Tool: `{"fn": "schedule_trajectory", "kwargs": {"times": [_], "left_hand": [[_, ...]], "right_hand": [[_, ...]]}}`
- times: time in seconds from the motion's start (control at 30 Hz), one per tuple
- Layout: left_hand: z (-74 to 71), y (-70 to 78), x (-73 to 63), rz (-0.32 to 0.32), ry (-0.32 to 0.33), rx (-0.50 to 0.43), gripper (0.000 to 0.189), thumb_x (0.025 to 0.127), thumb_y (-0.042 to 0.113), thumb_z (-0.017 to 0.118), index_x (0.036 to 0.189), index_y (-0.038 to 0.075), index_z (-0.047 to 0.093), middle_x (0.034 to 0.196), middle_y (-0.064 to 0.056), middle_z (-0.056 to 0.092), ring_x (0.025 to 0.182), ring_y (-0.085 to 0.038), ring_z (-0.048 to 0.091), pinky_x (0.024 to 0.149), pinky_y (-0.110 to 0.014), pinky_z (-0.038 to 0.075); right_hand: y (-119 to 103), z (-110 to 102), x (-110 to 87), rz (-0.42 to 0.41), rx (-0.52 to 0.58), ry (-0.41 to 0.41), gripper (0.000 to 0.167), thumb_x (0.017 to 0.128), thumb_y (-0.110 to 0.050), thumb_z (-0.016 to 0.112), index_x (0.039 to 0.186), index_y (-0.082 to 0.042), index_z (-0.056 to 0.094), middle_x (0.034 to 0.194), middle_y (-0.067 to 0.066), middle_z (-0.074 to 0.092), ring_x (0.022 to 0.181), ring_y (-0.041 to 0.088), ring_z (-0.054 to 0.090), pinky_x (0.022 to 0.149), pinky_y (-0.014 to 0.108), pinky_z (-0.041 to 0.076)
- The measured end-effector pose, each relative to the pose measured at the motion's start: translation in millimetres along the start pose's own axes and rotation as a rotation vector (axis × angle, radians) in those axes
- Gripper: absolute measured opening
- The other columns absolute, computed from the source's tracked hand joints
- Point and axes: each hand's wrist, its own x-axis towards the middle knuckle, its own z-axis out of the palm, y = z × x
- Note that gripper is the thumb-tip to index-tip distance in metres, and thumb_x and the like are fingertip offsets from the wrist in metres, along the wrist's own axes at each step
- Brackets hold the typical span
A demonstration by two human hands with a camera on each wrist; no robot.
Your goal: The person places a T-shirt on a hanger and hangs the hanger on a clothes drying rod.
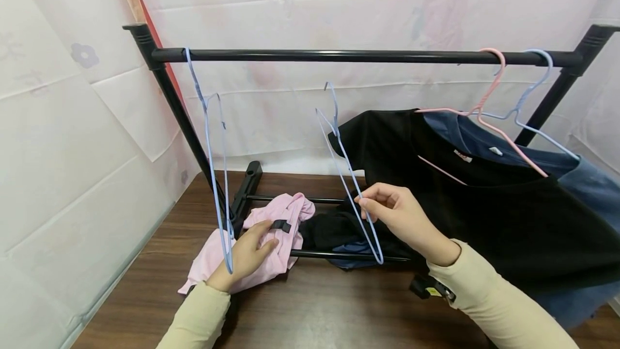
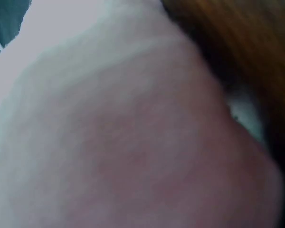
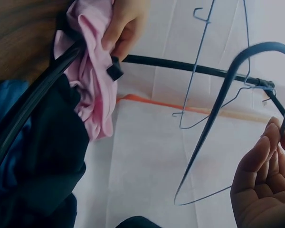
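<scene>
My right hand (image 1: pixel 397 217) pinches the lower part of a light blue wire hanger (image 1: pixel 345 149) between thumb and fingertips. That hanger is off the rail, its hook pointing up. In the right wrist view, the hanger's dark-looking wire (image 3: pixel 213 118) runs from these fingers. My left hand (image 1: pixel 248 255) grips a bunched pink garment (image 1: pixel 290 209) lying low at the rack's left end. A small black piece (image 1: pixel 281 225) shows on the pink cloth beside the fingertips. In the left wrist view, blurred skin of the left hand (image 2: pixel 133 142) fills most of the picture.
Another blue hanger (image 1: pixel 208 123) hangs at the left end of the black rail (image 1: pixel 310 56), near my left hand. To the right, a black shirt (image 1: pixel 484 214) on a pink hanger overlaps a blue shirt (image 1: pixel 591 187). Dark clothes (image 1: pixel 334 228) lie over the lower bars.
</scene>
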Motion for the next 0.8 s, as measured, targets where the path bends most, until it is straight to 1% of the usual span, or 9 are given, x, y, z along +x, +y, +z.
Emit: {"fn": "schedule_trajectory", "kwargs": {"times": [0.17,0.23,0.43,0.57,0.7,0.8], "left_hand": [[-1.1,1.0,0.0,-0.004,-0.010,-0.003,0.050,0.093,0.013,0.064,0.134,-0.011,0.051,0.136,-0.029,0.054,0.130,-0.043,0.050,0.110,-0.053,0.037],[-1.2,1.3,0.1,-0.004,-0.011,0.000,0.049,0.093,0.012,0.064,0.134,-0.011,0.051,0.135,-0.029,0.054,0.130,-0.043,0.050,0.110,-0.053,0.037],[-1.0,1.7,0.9,-0.009,-0.024,0.001,0.050,0.093,0.012,0.064,0.135,-0.011,0.051,0.136,-0.028,0.054,0.131,-0.042,0.049,0.110,-0.053,0.037],[-1.1,1.5,1.2,-0.029,-0.047,0.006,0.050,0.093,0.013,0.063,0.136,-0.009,0.050,0.139,-0.027,0.053,0.133,-0.041,0.048,0.112,-0.052,0.036],[-1.8,1.5,1.5,-0.052,-0.067,0.007,0.052,0.094,0.015,0.063,0.138,-0.008,0.048,0.141,-0.025,0.052,0.135,-0.039,0.046,0.113,-0.052,0.035],[-2.6,2.1,1.7,-0.058,-0.075,0.006,0.052,0.094,0.015,0.063,0.139,-0.007,0.048,0.142,-0.025,0.051,0.135,-0.039,0.046,0.113,-0.052,0.034]], "right_hand": [[6,-3,-1.9,0.020,-0.015,0.011,0.012,0.096,-0.015,0.063,0.095,-0.005,0.068,0.075,0.006,0.064,0.066,0.013,0.058,0.063,0.028,0.053],[9,-4,-2.5,0.023,-0.023,0.016,0.012,0.096,-0.015,0.063,0.094,-0.004,0.068,0.074,0.002,0.064,0.065,0.013,0.058,0.062,0.028,0.053],[17,-7,-4.3,0.028,-0.024,0.043,0.015,0.096,-0.013,0.063,0.090,0.000,0.066,0.072,0.000,0.063,0.062,0.011,0.056,0.060,0.026,0.050],[22,-10,-5.8,0.039,-0.032,0.066,0.017,0.096,-0.014,0.063,0.088,0.001,0.065,0.070,0.000,0.062,0.061,0.010,0.055,0.057,0.026,0.049],[27,-14,-7.0,0.030,-0.078,0.094,0.016,0.096,-0.016,0.063,0.087,-0.003,0.066,0.070,0.004,0.061,0.060,0.011,0.054,0.055,0.027,0.047],[30,-17,-7.6,0.025,-0.122,0.125,0.016,0.096,-0.018,0.064,0.086,-0.006,0.067,0.069,0.003,0.061,0.060,0.013,0.053,0.055,0.027,0.045]]}}
